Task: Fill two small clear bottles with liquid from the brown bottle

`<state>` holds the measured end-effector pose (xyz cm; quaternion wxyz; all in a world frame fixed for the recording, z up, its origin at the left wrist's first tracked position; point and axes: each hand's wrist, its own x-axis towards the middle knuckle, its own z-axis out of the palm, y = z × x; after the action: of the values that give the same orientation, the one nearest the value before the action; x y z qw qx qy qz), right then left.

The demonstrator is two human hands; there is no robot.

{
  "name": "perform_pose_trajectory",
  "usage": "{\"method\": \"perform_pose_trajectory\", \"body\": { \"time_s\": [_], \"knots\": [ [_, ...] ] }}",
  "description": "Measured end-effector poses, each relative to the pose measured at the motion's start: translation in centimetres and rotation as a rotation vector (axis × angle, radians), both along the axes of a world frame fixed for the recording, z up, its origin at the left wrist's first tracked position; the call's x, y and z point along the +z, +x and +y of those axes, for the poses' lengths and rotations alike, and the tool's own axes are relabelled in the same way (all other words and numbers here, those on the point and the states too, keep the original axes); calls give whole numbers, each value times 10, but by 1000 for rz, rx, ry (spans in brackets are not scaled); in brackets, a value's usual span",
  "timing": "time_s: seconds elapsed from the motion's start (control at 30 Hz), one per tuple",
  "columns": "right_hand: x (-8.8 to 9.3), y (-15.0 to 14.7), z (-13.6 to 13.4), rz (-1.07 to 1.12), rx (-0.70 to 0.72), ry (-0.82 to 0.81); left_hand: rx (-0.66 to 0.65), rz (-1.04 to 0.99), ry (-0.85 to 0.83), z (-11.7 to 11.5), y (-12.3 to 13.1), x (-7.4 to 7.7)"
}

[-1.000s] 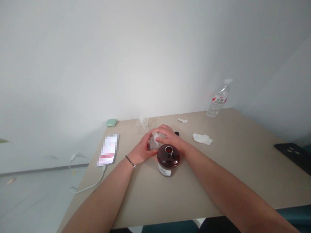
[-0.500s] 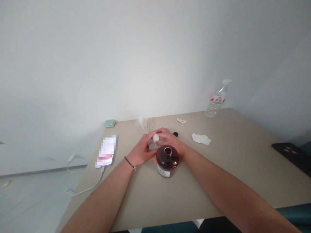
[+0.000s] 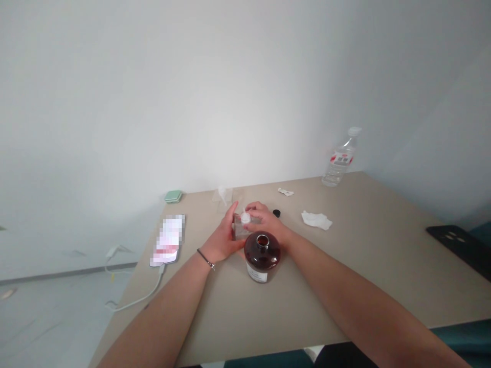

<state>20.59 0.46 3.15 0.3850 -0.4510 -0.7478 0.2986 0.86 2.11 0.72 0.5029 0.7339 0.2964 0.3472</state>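
the left hand [image 3: 222, 239] grips a small clear bottle [image 3: 240, 231]. the right hand [image 3: 268, 223] pinches its white cap [image 3: 245, 217], just behind an open brown bottle [image 3: 262, 255].

we find the scene bright and evenly lit by soft, diffuse light; we cannot tell its source. the wall [image 3: 245, 76] is palest near its middle and greys toward the corners. shadows on the worktop [image 3: 364, 255] are faint and soft-edged, lying close beside the brown bottle [image 3: 262, 255], whose neck carries a small glint. the whole frame is slightly soft. the water bottle [image 3: 339, 158] leans with wide-angle distortion. a pixelated patch [image 3: 169, 240] masks one spot at left.
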Motion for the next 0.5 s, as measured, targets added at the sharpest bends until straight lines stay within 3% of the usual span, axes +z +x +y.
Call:
{"method": "perform_pose_trajectory", "body": {
  "time_s": [0.17, 0.5],
  "knots": [
    [3, 5, 6, 89, 223, -35, -45, -8, -97, 2, 0, -3],
    [4, 3, 2, -133, -8, 61, 42, 13, -5, -5, 6, 0]
  ]
}}
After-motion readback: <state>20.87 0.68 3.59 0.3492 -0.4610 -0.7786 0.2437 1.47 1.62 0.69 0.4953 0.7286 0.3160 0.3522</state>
